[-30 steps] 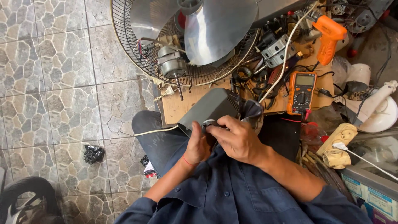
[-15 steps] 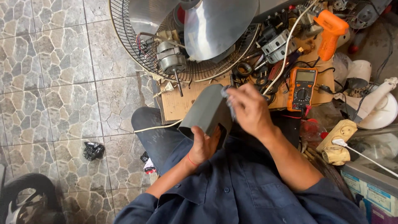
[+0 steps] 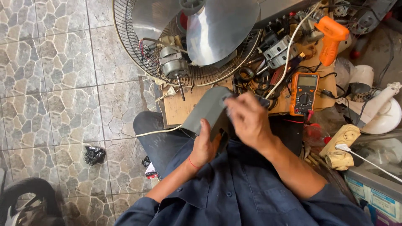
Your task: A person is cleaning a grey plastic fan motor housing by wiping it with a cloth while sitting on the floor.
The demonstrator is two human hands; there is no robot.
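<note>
My left hand (image 3: 205,147) grips the lower edge of a grey plastic housing (image 3: 206,109) held over my lap, tilted up toward the bench. My right hand (image 3: 248,118) is at the housing's upper right side, fingers curled over its edge; motion blur hides whether they pinch a small part. A white cord (image 3: 157,132) runs out from under the housing to the left.
A wooden board (image 3: 180,109) in front carries a fan motor (image 3: 173,67), a wire fan guard (image 3: 138,46) with metal blades (image 3: 222,27), an orange multimeter (image 3: 304,93), an orange tool (image 3: 331,37) and loose parts. A white fan base (image 3: 379,113) stands at right. Tiled floor lies left.
My right hand went from the housing's lower front up to its top edge, then settled on its upper right side. The housing tilted more upright in my left hand.
</note>
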